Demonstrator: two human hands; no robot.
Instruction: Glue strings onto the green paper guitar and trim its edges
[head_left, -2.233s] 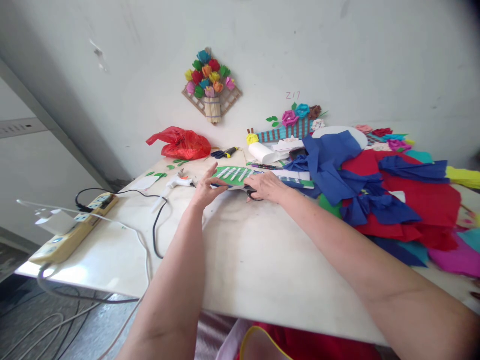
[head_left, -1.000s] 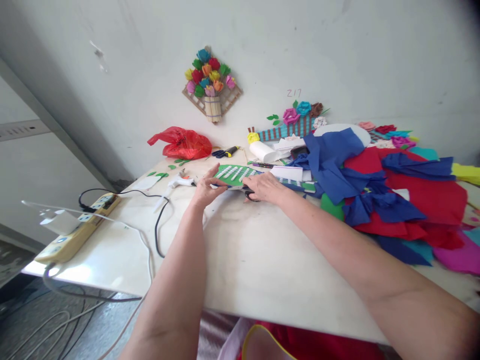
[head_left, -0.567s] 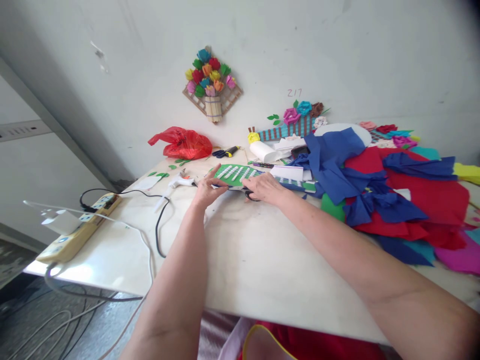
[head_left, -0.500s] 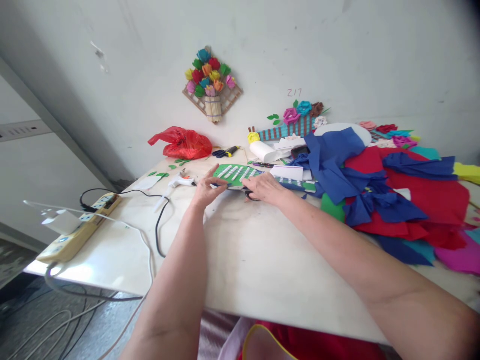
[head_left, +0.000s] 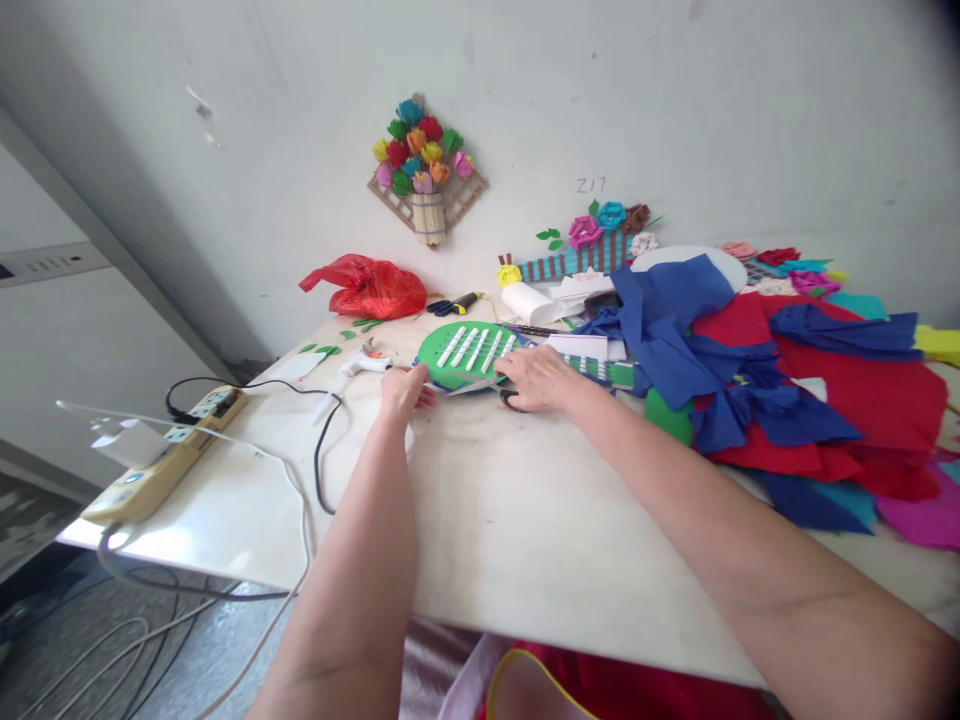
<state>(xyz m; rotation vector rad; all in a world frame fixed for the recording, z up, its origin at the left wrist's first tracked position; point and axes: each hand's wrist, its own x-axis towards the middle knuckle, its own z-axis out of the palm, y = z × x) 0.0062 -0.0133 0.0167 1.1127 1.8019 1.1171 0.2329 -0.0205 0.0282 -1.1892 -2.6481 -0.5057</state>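
Note:
A green oval piece [head_left: 457,345] with slanted white strips and a blue edge lies on the table, in front of both hands. My left hand [head_left: 406,388] is at its near left edge, fingers closed on a thin pale strip that runs along the near edge. My right hand [head_left: 534,376] is at the right side of the oval, its fingers bent over the edge, with a black scissor handle [head_left: 511,400] under them. To the right a green and blue band with white strips [head_left: 600,370] extends past my right hand.
A white glue gun [head_left: 364,363] lies left of my left hand. Cables and a power strip [head_left: 165,455] are at the left. Blue fabric [head_left: 675,340] and red fabric [head_left: 847,390] heap at the right. A red bag [head_left: 371,290] and pliers [head_left: 454,304] stand behind.
The green oval now lies flatter, showing more of its face. My left hand has come down from its top to the near left edge. My right hand has shifted slightly right.

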